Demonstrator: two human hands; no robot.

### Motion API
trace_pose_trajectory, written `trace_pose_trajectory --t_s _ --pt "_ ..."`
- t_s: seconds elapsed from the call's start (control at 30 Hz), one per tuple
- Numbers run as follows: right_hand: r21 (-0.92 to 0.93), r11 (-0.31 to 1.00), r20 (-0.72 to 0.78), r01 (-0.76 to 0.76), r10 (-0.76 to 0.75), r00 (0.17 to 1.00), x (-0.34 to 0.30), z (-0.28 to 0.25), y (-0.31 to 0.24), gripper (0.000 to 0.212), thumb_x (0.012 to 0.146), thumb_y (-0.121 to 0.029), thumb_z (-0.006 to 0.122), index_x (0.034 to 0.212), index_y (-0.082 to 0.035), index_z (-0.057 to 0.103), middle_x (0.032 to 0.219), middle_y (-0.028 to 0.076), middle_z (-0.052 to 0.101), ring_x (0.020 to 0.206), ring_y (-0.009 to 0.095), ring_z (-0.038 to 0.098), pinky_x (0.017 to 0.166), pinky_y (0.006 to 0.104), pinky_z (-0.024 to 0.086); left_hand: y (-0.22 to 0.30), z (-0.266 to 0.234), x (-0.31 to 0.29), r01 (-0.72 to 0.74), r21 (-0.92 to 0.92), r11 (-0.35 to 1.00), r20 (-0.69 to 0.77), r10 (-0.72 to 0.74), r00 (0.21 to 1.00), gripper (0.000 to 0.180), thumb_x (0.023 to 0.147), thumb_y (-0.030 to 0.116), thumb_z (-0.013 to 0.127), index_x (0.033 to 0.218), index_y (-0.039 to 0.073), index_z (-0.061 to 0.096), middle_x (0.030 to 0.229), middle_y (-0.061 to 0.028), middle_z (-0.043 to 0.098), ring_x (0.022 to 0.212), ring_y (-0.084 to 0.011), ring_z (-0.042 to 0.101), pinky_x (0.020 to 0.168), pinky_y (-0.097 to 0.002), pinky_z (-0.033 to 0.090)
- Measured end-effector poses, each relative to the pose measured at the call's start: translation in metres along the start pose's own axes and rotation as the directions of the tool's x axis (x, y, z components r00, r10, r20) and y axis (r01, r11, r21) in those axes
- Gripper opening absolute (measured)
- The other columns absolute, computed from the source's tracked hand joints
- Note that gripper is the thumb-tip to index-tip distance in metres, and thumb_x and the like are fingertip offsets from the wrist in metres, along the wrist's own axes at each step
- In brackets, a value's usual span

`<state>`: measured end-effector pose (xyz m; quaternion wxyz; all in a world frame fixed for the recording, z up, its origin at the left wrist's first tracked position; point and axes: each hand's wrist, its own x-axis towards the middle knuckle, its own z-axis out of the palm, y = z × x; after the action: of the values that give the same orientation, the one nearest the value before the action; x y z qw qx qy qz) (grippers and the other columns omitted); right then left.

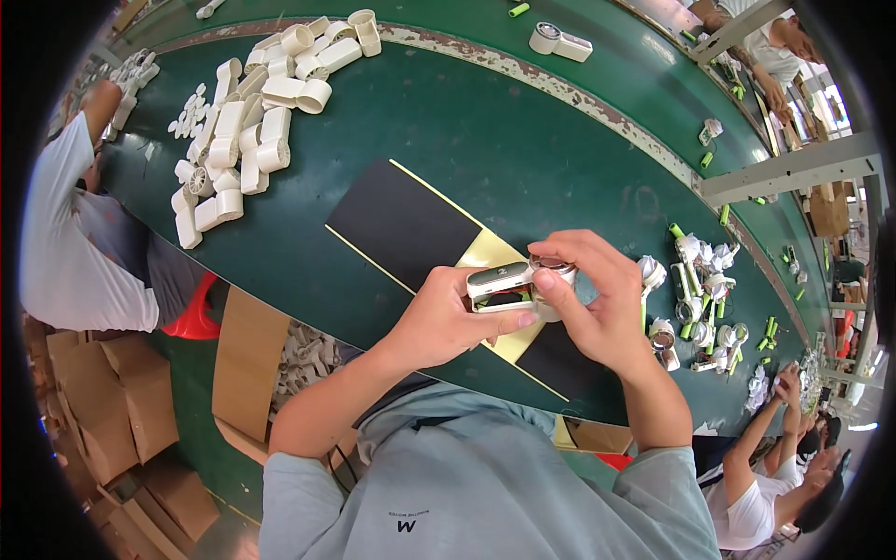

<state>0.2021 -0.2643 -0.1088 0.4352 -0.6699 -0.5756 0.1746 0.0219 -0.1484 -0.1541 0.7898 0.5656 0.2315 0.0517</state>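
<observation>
Between my two hands is a small white handheld fan [502, 277], its housing parted so that a dark and green inside shows in the gap. My left hand [431, 322] is closed around the handle end, with the thumb along the lower shell. My right hand [602, 308] grips the round head, fingers over the top and thumb on its near side. Beneath them lies a black mat [401, 224] with a yellow band [490, 250] across it. The fingers hide part of the fan.
White plastic shells [275, 89] are heaped at the far left. Part-built fans [691, 303] with green batteries lie at right. A single fan [560, 43] sits on the conveyor [467, 28] behind a worn rail. Cardboard boxes [117, 392] stand lower left. Other people work on both sides.
</observation>
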Motion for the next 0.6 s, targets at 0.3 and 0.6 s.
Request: trace_pose_trajectory --t_s 0.3,0.6 --pt "-0.031 1.0 -0.01 -0.004 0.003 1.0 0.002 0.0 0.003 0.031 0.088 -0.017 0.085 0.114 -0.003 0.078 0.1 0.013 0.074 0.086 0.023 0.073 0.073 0.0328 0.058 -0.015 0.017 0.008 -0.14 0.018 0.99 -0.232 0.141 0.963 0.05 0.09 0.024 0.084 0.124 0.002 0.054 0.112 -0.0109 0.069 0.101 -0.0145 0.066 0.085 -0.032 0.054" --pt "-0.033 0.999 -0.031 -0.017 0.016 0.999 -0.001 0.001 0.009 0.03 0.092 -0.017 0.081 0.117 -0.001 0.077 0.099 0.013 0.074 0.085 0.023 0.072 0.074 0.0323 0.057 -0.021 0.027 0.015 -0.274 0.168 0.947 -0.387 0.319 0.865 0.039 0.093 0.014 0.075 0.121 0.002 0.05 0.105 -0.0124 0.07 0.09 -0.0182 0.069 0.08 -0.0338 0.055"
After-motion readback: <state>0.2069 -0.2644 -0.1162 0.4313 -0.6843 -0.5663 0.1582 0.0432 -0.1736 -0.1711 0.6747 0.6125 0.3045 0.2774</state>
